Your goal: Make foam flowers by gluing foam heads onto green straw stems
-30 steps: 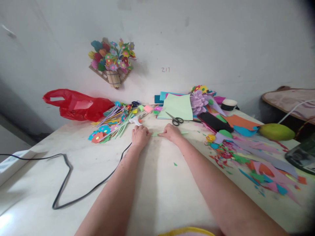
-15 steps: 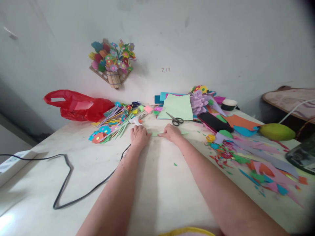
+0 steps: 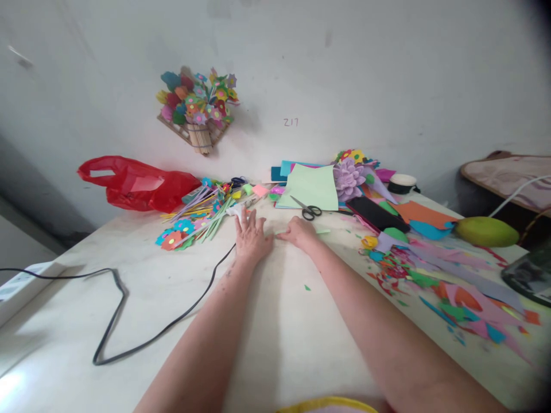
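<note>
My left hand [image 3: 253, 236] lies palm down on the table with its fingers spread, its thumb side beside the left end of a narrow light green paper strip [image 3: 323, 232]. Curled over that strip, my right hand [image 3: 300, 234] holds it against the tabletop with the fingertips. Part of the strip is hidden under the right hand, and its right end sticks out past the knuckles. A white glue gun [image 3: 235, 211] is partly covered by the left fingertips. Just behind the right hand are black-handled scissors [image 3: 310, 212], resting partly on a light green sheet [image 3: 313, 186].
Paper flowers and thin sticks [image 3: 210, 215] lie at left by a red plastic bag [image 3: 140, 186]. A black cord [image 3: 159, 335] loops across the left side. Coloured scraps [image 3: 467, 304], a dark phone [image 3: 379, 215] and a green-yellow fruit [image 3: 486, 231] occupy the right.
My left hand has gone from curled to spread and slid slightly right, closer to the right hand. Less of the strip shows between the hands. My right hand has hardly moved.
</note>
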`<state>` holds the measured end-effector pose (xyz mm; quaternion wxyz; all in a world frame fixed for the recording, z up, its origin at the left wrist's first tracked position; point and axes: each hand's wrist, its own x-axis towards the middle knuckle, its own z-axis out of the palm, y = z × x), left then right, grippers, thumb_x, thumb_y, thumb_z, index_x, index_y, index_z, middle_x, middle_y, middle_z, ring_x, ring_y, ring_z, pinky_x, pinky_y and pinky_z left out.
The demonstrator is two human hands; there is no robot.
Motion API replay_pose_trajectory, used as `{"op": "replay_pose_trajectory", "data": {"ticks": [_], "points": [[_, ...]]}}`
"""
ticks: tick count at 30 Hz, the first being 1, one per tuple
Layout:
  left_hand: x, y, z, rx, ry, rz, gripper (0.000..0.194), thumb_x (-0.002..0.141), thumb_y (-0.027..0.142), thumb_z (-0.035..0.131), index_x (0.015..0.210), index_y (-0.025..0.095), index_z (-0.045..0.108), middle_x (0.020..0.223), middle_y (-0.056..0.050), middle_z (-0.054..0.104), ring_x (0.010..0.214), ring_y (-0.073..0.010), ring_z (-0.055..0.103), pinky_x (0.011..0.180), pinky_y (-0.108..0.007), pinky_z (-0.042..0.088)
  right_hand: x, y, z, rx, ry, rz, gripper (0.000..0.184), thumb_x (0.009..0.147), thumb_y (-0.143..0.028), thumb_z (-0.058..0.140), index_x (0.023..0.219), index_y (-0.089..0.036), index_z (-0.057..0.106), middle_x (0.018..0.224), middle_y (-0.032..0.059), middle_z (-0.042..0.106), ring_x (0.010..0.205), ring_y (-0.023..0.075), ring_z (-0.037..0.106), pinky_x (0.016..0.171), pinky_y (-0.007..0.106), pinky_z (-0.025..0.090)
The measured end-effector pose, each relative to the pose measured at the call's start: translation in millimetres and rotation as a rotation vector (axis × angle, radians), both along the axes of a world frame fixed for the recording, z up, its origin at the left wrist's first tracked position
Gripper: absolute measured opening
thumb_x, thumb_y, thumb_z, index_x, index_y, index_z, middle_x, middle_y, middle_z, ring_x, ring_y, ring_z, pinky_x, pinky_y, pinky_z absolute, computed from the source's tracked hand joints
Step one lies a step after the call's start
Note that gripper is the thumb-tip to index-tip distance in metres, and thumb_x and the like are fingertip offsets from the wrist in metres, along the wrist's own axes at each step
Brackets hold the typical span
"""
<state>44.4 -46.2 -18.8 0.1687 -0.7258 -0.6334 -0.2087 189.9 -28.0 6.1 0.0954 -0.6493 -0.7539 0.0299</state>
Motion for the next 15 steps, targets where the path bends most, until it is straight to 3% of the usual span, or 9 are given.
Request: {"op": "replay_pose_trajectory", "data": {"ticks": [8,15], "points": [[4.1,-0.5,-0.6,-0.118,-0.019,0.017,0.055,0.075,0.045,0.043,0.124,0.021,0.046,0.144,-0.006,0.022,0.133,-0.0273,-0.007,0.105,-0.051,-0.003,0.4,0.2,-1.7,0.014,-0.003,0.012,0.043,0.071,-0.055,0.054,0.079,-0.015,0.067,0.104,0.0137,0.059,0.091,0.0218,0.057,0.069,0.026,0.040],[4.3,2.7,-0.3,-0.256,-0.048,0.168,0.060,0.075,0.047,0.041,0.132,0.028,0.036,0.145,-0.002,0.020,0.132,-0.0270,-0.013,0.102,-0.056,-0.006,1.9,0.7,-3.6,0.028,0.012,0.022,0.044,0.070,-0.057,0.055,0.074,-0.016,0.067,0.101,0.0127,0.059,0.089,0.0227,0.058,0.070,0.028,0.040]]}}
